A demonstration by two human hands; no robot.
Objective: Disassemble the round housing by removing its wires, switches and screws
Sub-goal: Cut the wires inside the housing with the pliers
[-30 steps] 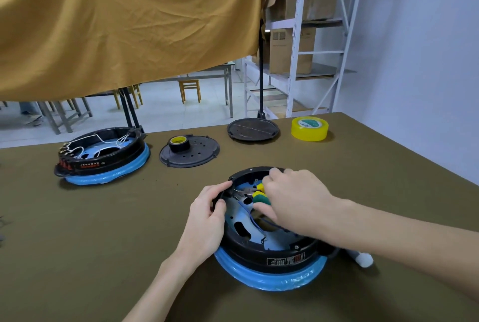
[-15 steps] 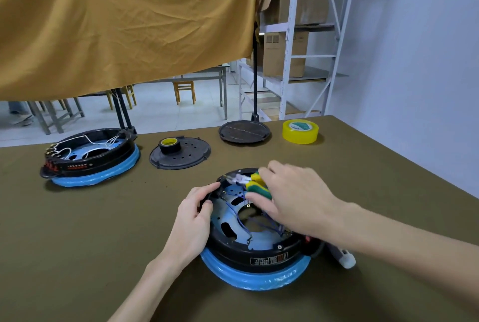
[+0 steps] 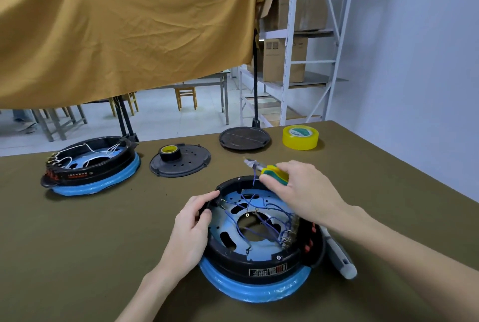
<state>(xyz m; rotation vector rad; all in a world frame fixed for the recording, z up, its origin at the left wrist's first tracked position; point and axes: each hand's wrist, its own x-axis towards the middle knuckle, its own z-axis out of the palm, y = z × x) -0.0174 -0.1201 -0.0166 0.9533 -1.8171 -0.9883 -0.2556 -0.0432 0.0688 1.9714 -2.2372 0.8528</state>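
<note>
Head view: right hand grips yellow-green-handled pliers, tugging a blue wire from the black round housing mid-table; left hand clasps its rim. Most wires, red switches apparently remain.

We count two round housings on the surface: one near the front edge with blue wires, one toward the left edge with white wires. Two flat dark round covers lie near the far edge, one carrying a roll and one bare. Two rolls of tape: a black one and a yellow one by the far right corner. One pair of pliers, one grey tool beside the near housing, and two hands, left and right
</note>
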